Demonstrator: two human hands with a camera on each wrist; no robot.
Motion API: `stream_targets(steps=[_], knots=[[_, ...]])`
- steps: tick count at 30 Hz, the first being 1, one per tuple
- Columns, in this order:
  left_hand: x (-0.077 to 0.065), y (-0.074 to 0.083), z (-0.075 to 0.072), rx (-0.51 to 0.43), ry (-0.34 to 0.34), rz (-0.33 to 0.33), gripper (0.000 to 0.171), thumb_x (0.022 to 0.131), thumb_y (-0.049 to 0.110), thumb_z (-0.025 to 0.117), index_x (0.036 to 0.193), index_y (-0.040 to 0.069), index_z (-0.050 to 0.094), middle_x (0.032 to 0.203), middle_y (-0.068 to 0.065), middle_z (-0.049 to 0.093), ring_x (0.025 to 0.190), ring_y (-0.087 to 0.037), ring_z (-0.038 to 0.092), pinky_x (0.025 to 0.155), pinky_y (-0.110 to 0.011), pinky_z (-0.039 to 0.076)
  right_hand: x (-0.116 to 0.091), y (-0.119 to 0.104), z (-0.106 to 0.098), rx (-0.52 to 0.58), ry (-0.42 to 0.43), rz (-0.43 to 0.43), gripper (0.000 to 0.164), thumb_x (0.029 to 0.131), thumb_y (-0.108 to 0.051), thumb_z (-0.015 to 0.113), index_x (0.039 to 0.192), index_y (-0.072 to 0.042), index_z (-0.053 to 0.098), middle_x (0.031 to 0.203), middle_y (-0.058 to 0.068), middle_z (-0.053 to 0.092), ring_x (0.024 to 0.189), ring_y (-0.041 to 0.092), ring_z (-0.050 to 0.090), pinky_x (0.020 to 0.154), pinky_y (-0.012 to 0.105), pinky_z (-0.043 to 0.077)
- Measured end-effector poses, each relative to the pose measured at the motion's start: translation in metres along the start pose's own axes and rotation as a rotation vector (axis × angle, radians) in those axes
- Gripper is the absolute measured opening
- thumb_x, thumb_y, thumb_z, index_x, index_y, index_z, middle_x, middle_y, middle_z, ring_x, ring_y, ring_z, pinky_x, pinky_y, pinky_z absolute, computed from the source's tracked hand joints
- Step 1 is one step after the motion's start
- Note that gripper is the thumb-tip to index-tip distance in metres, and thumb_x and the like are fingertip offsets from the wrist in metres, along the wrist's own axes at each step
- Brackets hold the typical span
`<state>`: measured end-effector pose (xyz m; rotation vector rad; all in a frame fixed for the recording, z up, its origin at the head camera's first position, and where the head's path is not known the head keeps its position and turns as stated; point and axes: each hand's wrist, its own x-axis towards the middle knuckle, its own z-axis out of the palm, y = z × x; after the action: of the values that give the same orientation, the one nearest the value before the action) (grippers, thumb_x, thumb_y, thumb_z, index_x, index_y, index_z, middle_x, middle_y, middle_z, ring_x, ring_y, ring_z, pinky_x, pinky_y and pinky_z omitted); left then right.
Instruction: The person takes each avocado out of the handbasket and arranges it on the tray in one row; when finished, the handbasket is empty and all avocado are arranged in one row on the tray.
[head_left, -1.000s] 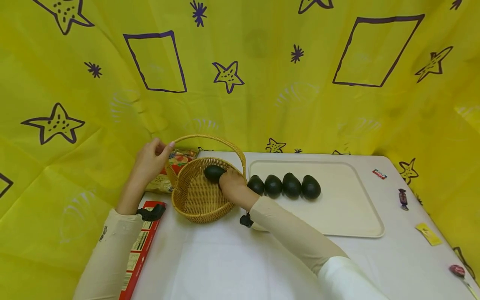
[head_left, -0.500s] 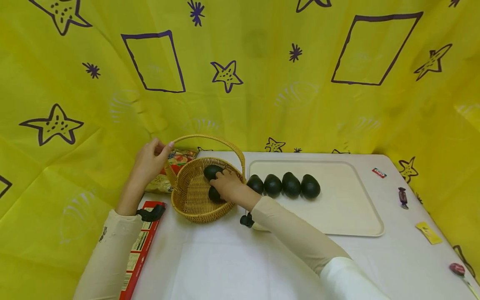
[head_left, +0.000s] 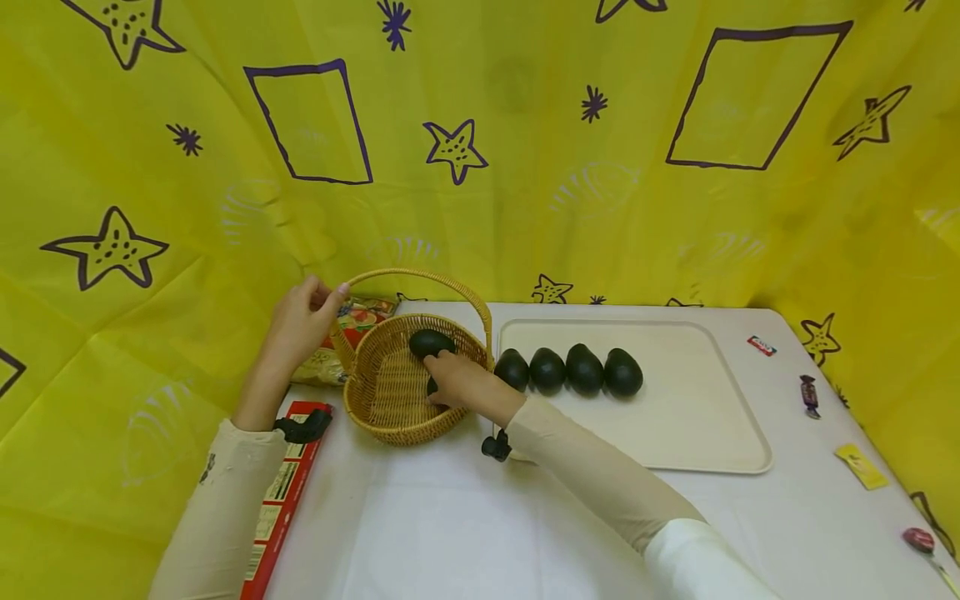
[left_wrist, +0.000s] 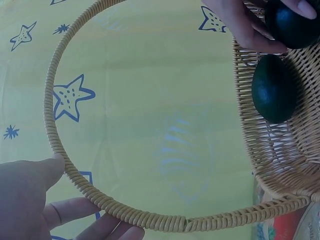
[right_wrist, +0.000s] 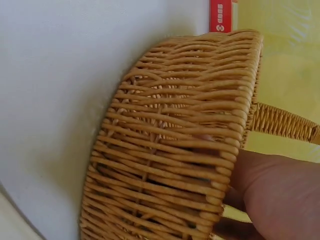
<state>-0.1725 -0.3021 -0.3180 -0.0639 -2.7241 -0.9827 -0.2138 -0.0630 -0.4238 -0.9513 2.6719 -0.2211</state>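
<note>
A yellow curtain point(head_left: 510, 242) rose behind the basket point(head_left: 405, 435). The white table point(head_left: 435, 533) spread beneath the basket. A cream tray point(head_left: 690, 433) lay just right of the basket, probably set that close to keep the reach short. The basket stood upright, its tall handle point(left_wrist: 160, 221) arching over it from left to right. A long red box point(head_left: 281, 493) lay left of the basket and nearer the person, partly hidden by the left sleeve point(head_left: 225, 500). Food packets point(head_left: 318, 367), gold and red, lay beyond the basket's left side, perhaps tucked there to be out of the way.

The left hand point(head_left: 303, 321) was at the basket's upper left; its thumb and fingers pinched the handle narrowly, most likely to stop the basket from sliding or tipping. The right hand point(head_left: 461, 383) reached down into the basket's right half, thumb and fingers spread around 1 held avocado point(left_wrist: 292, 25), about as wide as the fruit. The hold from above was likely chosen to clear the basket's wall.

A loose avocado point(head_left: 431, 342) lay just beside it, near the basket's far wall. 4 tray avocados point(head_left: 585, 371) sat in a row right of the basket, lined up perhaps for easy picking.

A lollipop point(head_left: 918, 540), a yellow packet point(head_left: 861, 467) and 2 wrapped sweets point(head_left: 809, 397) lay well apart from the basket, far to its right.
</note>
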Motion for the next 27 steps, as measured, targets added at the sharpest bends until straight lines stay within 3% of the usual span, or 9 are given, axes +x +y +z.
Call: stream_targets(steps=[5,10,18,24,27], knots=[[-0.001,0.001,0.0,-0.009,-0.009,-0.001,0.056,0.111,0.053,0.046,0.115,-0.002,0.058,0.12,-0.027,0.066,0.112,-0.044,0.062,0.086,-0.056,0.052,-0.003,0.004,0.001,0.036,0.019,0.006,0.07,0.097,-0.035,0.079,0.152,-0.005,0.049,0.152,0.022,0.046,0.115,0.026,0.067,0.088,0.032,0.057],[-0.001,0.001,-0.001,-0.015,-0.01,-0.002,0.056,0.111,0.053,0.046,0.115,-0.002,0.058,0.12,-0.028,0.065,0.113,-0.045,0.062,0.088,-0.058,0.052,-0.008,0.009,0.0,0.027,0.079,0.07,0.063,0.093,-0.039,0.082,0.145,-0.009,0.061,0.155,0.026,0.046,0.123,0.034,0.065,0.093,0.042,0.059],[0.0,-0.002,-0.001,-0.003,-0.005,-0.004,0.057,0.11,0.055,0.046,0.113,-0.001,0.057,0.12,-0.027,0.065,0.114,-0.046,0.061,0.088,-0.058,0.052,-0.008,0.012,-0.008,0.05,0.044,0.073,0.051,0.09,-0.024,0.088,0.131,-0.005,0.066,0.13,0.015,0.069,0.118,0.029,0.069,0.094,0.039,0.058],[0.0,-0.002,-0.001,0.001,-0.008,0.003,0.058,0.111,0.055,0.045,0.115,-0.002,0.057,0.119,-0.027,0.065,0.113,-0.046,0.061,0.088,-0.059,0.052,-0.005,0.01,-0.008,0.068,0.012,0.087,0.042,0.091,-0.02,0.086,0.124,-0.004,0.067,0.126,0.015,0.069,0.111,0.028,0.07,0.086,0.037,0.058],[0.001,-0.002,-0.001,0.0,-0.009,0.004,0.058,0.111,0.055,0.045,0.115,-0.002,0.057,0.12,-0.028,0.065,0.114,-0.046,0.061,0.089,-0.06,0.052,-0.004,0.01,-0.008,0.055,-0.016,0.088,0.042,0.095,-0.019,0.083,0.13,-0.004,0.067,0.132,0.016,0.066,0.115,0.028,0.068,0.087,0.036,0.058]])
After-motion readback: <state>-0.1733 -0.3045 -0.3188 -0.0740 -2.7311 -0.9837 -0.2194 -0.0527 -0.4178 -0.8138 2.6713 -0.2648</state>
